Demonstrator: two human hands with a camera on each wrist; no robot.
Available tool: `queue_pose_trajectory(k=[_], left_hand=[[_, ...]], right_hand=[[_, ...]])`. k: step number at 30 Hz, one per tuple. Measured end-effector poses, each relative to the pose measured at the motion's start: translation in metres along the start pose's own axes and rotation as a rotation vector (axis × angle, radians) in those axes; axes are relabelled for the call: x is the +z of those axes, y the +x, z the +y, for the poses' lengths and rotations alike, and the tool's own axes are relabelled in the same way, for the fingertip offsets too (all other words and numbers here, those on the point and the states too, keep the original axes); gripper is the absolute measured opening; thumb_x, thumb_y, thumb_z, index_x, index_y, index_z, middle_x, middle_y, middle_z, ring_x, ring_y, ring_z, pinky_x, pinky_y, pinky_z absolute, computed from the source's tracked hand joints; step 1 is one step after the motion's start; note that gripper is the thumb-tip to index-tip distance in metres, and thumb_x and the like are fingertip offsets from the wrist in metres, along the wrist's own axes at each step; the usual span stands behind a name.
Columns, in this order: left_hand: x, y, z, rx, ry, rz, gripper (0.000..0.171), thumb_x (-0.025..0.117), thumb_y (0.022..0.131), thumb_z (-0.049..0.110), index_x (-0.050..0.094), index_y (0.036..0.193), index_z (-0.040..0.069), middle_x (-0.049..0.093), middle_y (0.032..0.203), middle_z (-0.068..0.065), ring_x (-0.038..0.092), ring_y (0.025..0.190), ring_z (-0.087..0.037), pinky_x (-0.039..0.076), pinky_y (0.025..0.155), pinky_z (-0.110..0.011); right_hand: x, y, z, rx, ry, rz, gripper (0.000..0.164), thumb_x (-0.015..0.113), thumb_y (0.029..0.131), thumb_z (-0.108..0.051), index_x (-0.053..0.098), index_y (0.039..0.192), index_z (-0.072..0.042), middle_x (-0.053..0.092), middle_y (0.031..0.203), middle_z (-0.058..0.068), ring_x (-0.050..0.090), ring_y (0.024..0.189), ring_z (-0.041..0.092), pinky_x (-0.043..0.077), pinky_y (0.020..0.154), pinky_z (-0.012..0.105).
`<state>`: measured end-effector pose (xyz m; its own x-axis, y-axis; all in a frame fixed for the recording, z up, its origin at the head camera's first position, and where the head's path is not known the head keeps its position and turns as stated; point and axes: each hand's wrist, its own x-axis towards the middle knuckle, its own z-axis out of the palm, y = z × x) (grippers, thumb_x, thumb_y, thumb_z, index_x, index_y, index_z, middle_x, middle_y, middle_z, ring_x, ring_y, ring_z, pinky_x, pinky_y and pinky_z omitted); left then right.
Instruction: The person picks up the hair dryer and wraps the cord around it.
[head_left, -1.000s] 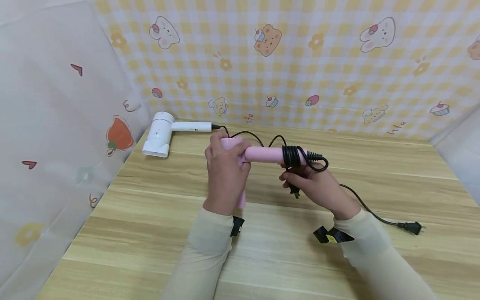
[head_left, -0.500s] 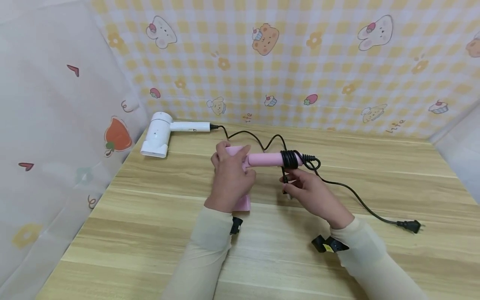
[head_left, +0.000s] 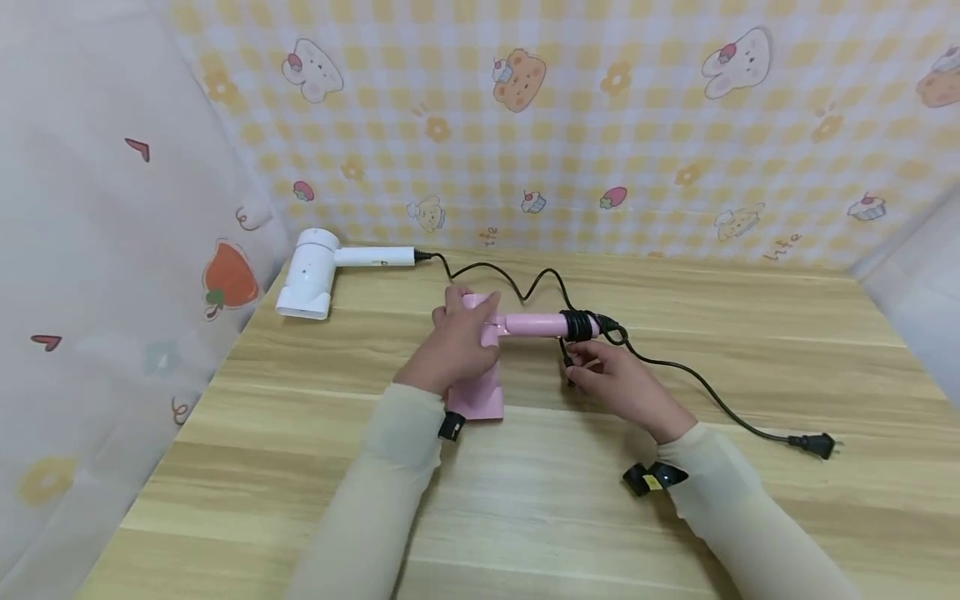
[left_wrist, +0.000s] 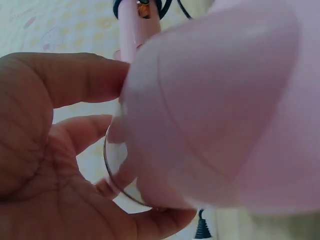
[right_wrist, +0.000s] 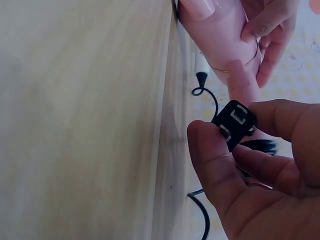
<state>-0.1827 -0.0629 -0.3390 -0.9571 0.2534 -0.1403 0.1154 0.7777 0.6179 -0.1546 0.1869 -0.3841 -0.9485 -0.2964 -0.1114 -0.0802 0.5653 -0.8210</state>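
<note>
A pink hair dryer point(head_left: 478, 398) is low over the table, its handle pointing right with black cord point(head_left: 577, 326) wound round the end. My left hand point(head_left: 455, 343) grips its head from above. In the left wrist view the thumb and fingers point(left_wrist: 97, 80) curl round the rounded end of the dryer's pink body point(left_wrist: 215, 105). Just below the wound cord, my right hand point(head_left: 626, 385) pinches a black two-pin plug point(right_wrist: 235, 122) between thumb and fingers. Its prongs show face-on in the right wrist view.
A white hair dryer point(head_left: 307, 275) lies at the back left of the wooden table point(head_left: 525, 517). Its black cord point(head_left: 480, 265) runs behind the pink handle to another plug point(head_left: 813, 444) at the right. A patterned cloth point(head_left: 570, 150) hangs along the back.
Both hands have come down slightly with the pink dryer, and its handle sits nearer the table. The left hand has turned so more of the dryer's head shows. The right hand keeps pinching the plug.
</note>
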Motion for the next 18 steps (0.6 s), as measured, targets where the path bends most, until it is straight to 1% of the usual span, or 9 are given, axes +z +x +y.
queue_pose_trajectory(k=[4,7,9,11,14,16,18], left_hand=[[-0.005,0.015,0.002,0.018,0.111,-0.064,0.08,0.068,0.088,0.014,0.029,0.157,0.023,0.007,0.159,-0.017,0.029,0.125,-0.042,0.052,0.08,-0.049],[-0.007,0.025,0.006,0.014,0.171,-0.096,0.078,0.068,0.089,0.016,0.03,0.157,0.021,0.01,0.157,-0.02,0.032,0.124,-0.045,0.051,0.083,-0.05],[-0.009,0.031,0.009,0.006,0.203,-0.124,0.076,0.068,0.09,0.019,0.03,0.157,0.02,0.012,0.156,-0.022,0.035,0.124,-0.046,0.05,0.086,-0.052],[-0.012,0.036,0.01,-0.003,0.227,-0.15,0.075,0.066,0.092,0.021,0.03,0.157,0.018,0.015,0.154,-0.024,0.039,0.122,-0.045,0.047,0.09,-0.053],[-0.015,0.041,0.012,-0.009,0.241,-0.201,0.073,0.064,0.094,0.023,0.028,0.157,0.015,0.021,0.148,-0.025,0.051,0.113,-0.04,0.049,0.091,-0.049],[-0.018,0.043,0.012,-0.007,0.251,-0.229,0.072,0.063,0.096,0.024,0.027,0.157,0.013,0.024,0.146,-0.025,0.057,0.106,-0.034,0.05,0.09,-0.044],[-0.019,0.044,0.012,-0.012,0.24,-0.252,0.072,0.062,0.096,0.024,0.026,0.158,0.012,0.023,0.146,-0.025,0.059,0.101,-0.031,0.052,0.085,-0.041]], right_hand=[[-0.001,0.006,0.003,0.012,-0.038,-0.01,0.039,0.06,0.099,-0.016,0.056,0.135,-0.002,0.064,0.113,0.013,0.064,0.103,0.026,0.051,0.082,0.037],[-0.002,0.01,0.005,0.006,-0.063,-0.017,0.039,0.06,0.099,-0.015,0.055,0.135,-0.001,0.064,0.115,0.014,0.062,0.103,0.027,0.05,0.083,0.037],[-0.003,0.011,0.006,0.002,-0.072,-0.021,0.04,0.059,0.099,-0.014,0.054,0.135,0.0,0.063,0.115,0.015,0.061,0.101,0.026,0.049,0.082,0.038],[-0.005,0.011,0.007,-0.003,-0.087,-0.022,0.039,0.059,0.099,-0.013,0.054,0.135,0.001,0.063,0.114,0.014,0.06,0.098,0.025,0.048,0.083,0.039],[-0.007,0.01,0.008,0.005,-0.123,-0.01,0.035,0.06,0.099,-0.016,0.059,0.13,0.0,0.064,0.112,0.012,0.059,0.097,0.024,0.046,0.084,0.04],[-0.009,0.009,0.006,0.021,-0.142,-0.004,0.031,0.059,0.099,-0.02,0.063,0.125,-0.003,0.065,0.111,0.01,0.058,0.097,0.023,0.045,0.085,0.041],[-0.011,0.008,0.004,0.04,-0.153,0.003,0.029,0.059,0.1,-0.024,0.066,0.121,-0.005,0.066,0.109,0.009,0.059,0.096,0.023,0.046,0.084,0.041]])
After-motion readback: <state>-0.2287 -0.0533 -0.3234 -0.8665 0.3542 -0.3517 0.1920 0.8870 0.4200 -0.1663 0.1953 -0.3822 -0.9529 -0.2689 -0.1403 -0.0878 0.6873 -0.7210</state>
